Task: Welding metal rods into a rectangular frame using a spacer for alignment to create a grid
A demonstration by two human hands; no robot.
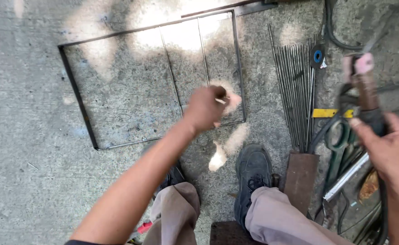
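A rectangular metal frame with two thin inner bars lies flat on the concrete floor. My left hand reaches out over its near right corner, fingers closed on a thin short rod whose tip shows pale in the sun. My right hand is raised at the right edge, gripping the handle of a welding electrode holder with a black cable hanging from it. The holder's jaws point up and away from me, blurred.
A bundle of thin welding rods lies right of the frame, with a small grinding disc at its far end. Green-handled shears, a rusty flat plate, pipes and cables crowd the right. My shoes stand near the frame.
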